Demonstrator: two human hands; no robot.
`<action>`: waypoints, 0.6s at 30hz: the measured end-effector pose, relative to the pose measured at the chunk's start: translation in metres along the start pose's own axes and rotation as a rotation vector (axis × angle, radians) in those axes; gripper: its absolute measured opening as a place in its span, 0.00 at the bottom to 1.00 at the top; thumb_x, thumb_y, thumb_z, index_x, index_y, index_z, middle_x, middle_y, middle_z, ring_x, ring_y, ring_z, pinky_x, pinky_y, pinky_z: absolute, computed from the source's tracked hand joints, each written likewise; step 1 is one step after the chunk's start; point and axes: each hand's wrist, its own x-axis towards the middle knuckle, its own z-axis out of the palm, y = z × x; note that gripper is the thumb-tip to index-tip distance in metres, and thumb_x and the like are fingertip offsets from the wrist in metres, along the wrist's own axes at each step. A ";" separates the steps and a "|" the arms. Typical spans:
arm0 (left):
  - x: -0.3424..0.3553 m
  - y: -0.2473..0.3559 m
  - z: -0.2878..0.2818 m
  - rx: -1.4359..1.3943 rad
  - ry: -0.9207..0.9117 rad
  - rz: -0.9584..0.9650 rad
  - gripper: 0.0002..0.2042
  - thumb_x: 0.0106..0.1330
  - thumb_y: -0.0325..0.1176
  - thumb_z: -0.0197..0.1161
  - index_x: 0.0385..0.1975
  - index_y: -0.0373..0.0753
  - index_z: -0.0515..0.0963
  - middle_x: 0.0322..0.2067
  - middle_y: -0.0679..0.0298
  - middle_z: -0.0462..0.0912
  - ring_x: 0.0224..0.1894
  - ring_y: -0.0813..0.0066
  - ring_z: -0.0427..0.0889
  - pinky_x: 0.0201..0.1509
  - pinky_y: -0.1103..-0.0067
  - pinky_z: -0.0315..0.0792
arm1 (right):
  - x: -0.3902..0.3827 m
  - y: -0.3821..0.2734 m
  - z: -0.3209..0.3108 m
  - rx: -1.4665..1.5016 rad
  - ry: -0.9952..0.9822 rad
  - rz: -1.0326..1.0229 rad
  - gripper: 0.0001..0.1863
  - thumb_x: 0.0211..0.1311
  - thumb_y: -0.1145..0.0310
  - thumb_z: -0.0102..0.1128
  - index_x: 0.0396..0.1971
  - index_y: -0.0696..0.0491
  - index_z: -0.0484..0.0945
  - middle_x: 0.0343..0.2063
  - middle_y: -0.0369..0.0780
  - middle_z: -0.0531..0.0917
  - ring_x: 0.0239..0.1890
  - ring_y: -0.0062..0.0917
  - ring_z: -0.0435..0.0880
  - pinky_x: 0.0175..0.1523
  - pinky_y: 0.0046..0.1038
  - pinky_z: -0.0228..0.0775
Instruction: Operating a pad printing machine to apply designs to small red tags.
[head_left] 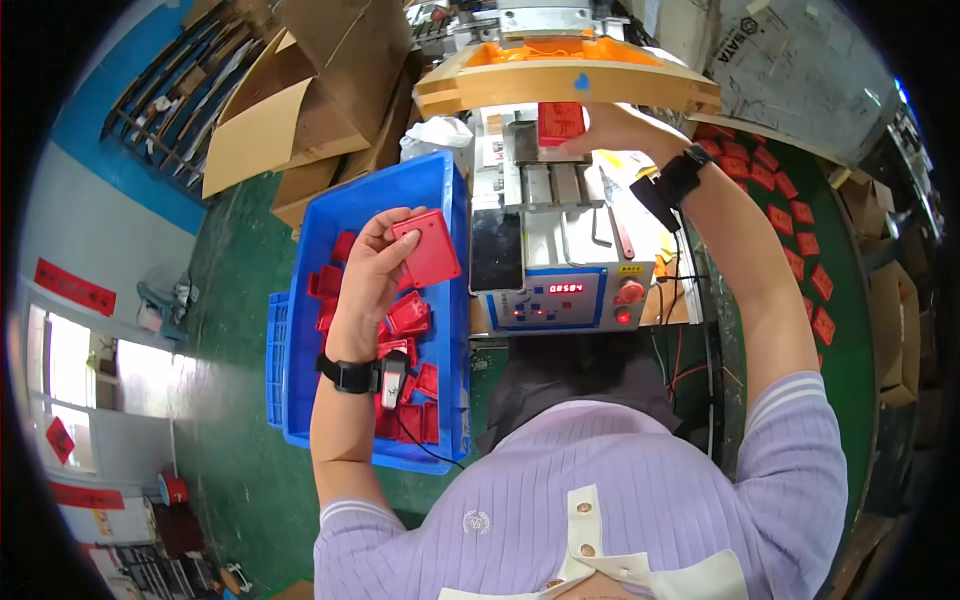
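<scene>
My left hand (pixel 375 265) pinches a flat red plastic cover (pixel 432 250) with small holes near its corners. It is raised above a blue plastic crate (pixel 308 300) that holds several red plastic cases (pixel 408 315). My right hand (pixel 625 132) reaches under a wooden screen frame (pixel 570 92). Its thumb and fingers close on the right side of a red plastic case (pixel 560 124) with dark printing. That case sits at the metal fixture (pixel 552 185) of a printing machine. Part of my right fingers is hard to make out there.
Below the fixture is a control panel (pixel 545 300) with a red display and a red knob (pixel 630 291). A hex key (pixel 601 228) lies on the machine top. Several printed red pieces (pixel 785 220) lie on a green surface at right. Cardboard boxes (pixel 300 110) stand at far left.
</scene>
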 end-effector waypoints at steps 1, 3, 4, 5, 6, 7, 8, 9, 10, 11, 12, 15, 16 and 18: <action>0.005 -0.002 0.010 -0.038 -0.027 -0.007 0.15 0.60 0.21 0.58 0.47 0.33 0.70 0.46 0.57 0.76 0.47 0.74 0.76 0.54 0.79 0.69 | -0.013 0.008 -0.009 0.018 0.094 -0.045 0.42 0.37 0.58 0.74 0.56 0.56 0.66 0.48 0.49 0.76 0.52 0.33 0.74 0.56 0.31 0.65; 0.002 -0.001 0.021 0.109 0.050 -0.001 0.20 0.59 0.23 0.60 0.53 0.33 0.68 0.37 0.65 0.76 0.41 0.78 0.76 0.48 0.82 0.69 | -0.048 0.004 -0.013 0.041 0.192 -0.060 0.41 0.38 0.60 0.74 0.55 0.55 0.66 0.46 0.47 0.77 0.49 0.32 0.76 0.54 0.32 0.66; 0.000 -0.001 0.022 0.149 0.064 -0.018 0.22 0.60 0.25 0.59 0.55 0.32 0.66 0.38 0.63 0.77 0.41 0.77 0.76 0.48 0.83 0.70 | -0.067 0.005 -0.007 -0.155 0.398 -0.275 0.43 0.38 0.59 0.75 0.57 0.52 0.65 0.44 0.45 0.78 0.44 0.32 0.78 0.51 0.32 0.68; 0.000 -0.003 0.020 0.181 0.049 0.005 0.22 0.61 0.26 0.59 0.55 0.32 0.66 0.40 0.61 0.77 0.42 0.77 0.77 0.49 0.82 0.70 | -0.093 -0.004 -0.005 -0.113 0.329 -0.094 0.44 0.39 0.57 0.73 0.59 0.50 0.62 0.46 0.47 0.76 0.46 0.36 0.76 0.51 0.34 0.68; 0.001 -0.007 0.006 0.161 0.051 0.022 0.22 0.61 0.26 0.58 0.56 0.32 0.65 0.43 0.58 0.77 0.45 0.74 0.77 0.51 0.79 0.70 | -0.121 -0.014 -0.006 -0.083 0.262 0.084 0.45 0.41 0.55 0.71 0.61 0.48 0.59 0.48 0.49 0.74 0.48 0.40 0.74 0.52 0.35 0.67; -0.003 -0.003 0.012 0.131 0.064 -0.002 0.22 0.62 0.26 0.57 0.56 0.32 0.64 0.46 0.55 0.76 0.47 0.70 0.76 0.54 0.76 0.70 | -0.148 -0.026 -0.007 -0.126 0.250 0.185 0.46 0.40 0.55 0.71 0.61 0.50 0.59 0.49 0.51 0.72 0.51 0.42 0.71 0.55 0.37 0.64; -0.001 -0.007 0.013 0.090 0.045 0.006 0.22 0.63 0.26 0.56 0.57 0.32 0.63 0.47 0.54 0.75 0.48 0.68 0.76 0.55 0.75 0.70 | -0.180 -0.011 -0.003 -0.115 0.318 0.182 0.46 0.39 0.56 0.71 0.61 0.50 0.59 0.50 0.51 0.71 0.53 0.43 0.69 0.57 0.37 0.62; -0.003 -0.004 0.009 0.057 0.050 0.026 0.23 0.63 0.26 0.56 0.58 0.32 0.62 0.49 0.53 0.74 0.49 0.67 0.76 0.55 0.74 0.70 | -0.208 0.000 0.002 -0.098 0.380 0.151 0.46 0.38 0.57 0.71 0.61 0.51 0.59 0.51 0.51 0.70 0.55 0.43 0.67 0.59 0.37 0.59; -0.002 -0.004 0.004 0.079 0.006 0.047 0.22 0.64 0.28 0.55 0.58 0.34 0.62 0.50 0.55 0.73 0.51 0.68 0.75 0.56 0.73 0.69 | -0.236 0.003 0.001 -0.139 0.403 0.249 0.47 0.37 0.57 0.71 0.61 0.52 0.59 0.52 0.51 0.69 0.56 0.43 0.66 0.60 0.37 0.57; 0.000 -0.005 -0.002 0.101 -0.028 0.073 0.21 0.65 0.29 0.55 0.58 0.35 0.63 0.52 0.57 0.72 0.52 0.68 0.74 0.57 0.72 0.69 | -0.265 0.005 -0.003 -0.174 0.420 0.338 0.47 0.36 0.57 0.71 0.60 0.54 0.59 0.53 0.51 0.68 0.57 0.43 0.65 0.61 0.37 0.56; 0.001 -0.005 -0.012 0.101 -0.055 0.066 0.21 0.65 0.29 0.55 0.58 0.35 0.63 0.52 0.57 0.72 0.52 0.68 0.74 0.57 0.72 0.69 | -0.290 0.006 -0.012 -0.137 0.401 0.462 0.47 0.36 0.55 0.70 0.59 0.55 0.60 0.52 0.50 0.69 0.57 0.42 0.66 0.61 0.37 0.56; 0.005 -0.004 -0.021 0.019 -0.039 0.044 0.20 0.66 0.31 0.55 0.56 0.36 0.64 0.52 0.58 0.72 0.52 0.69 0.74 0.56 0.71 0.69 | -0.395 0.061 -0.019 -0.345 0.561 0.673 0.47 0.34 0.53 0.72 0.57 0.58 0.62 0.48 0.50 0.74 0.51 0.42 0.73 0.56 0.35 0.64; 0.005 -0.003 -0.020 -0.003 -0.038 0.042 0.19 0.66 0.31 0.55 0.55 0.37 0.65 0.51 0.58 0.73 0.52 0.69 0.74 0.55 0.72 0.70 | -0.423 0.063 -0.026 -0.375 0.581 0.803 0.47 0.35 0.53 0.72 0.57 0.58 0.63 0.48 0.50 0.74 0.52 0.41 0.73 0.57 0.34 0.64; 0.006 -0.002 -0.013 -0.027 -0.045 0.046 0.18 0.66 0.32 0.55 0.54 0.38 0.66 0.50 0.59 0.73 0.51 0.70 0.74 0.55 0.72 0.70 | -0.485 0.080 -0.033 -0.366 0.693 1.024 0.48 0.31 0.48 0.73 0.55 0.56 0.66 0.49 0.49 0.75 0.53 0.38 0.74 0.58 0.32 0.65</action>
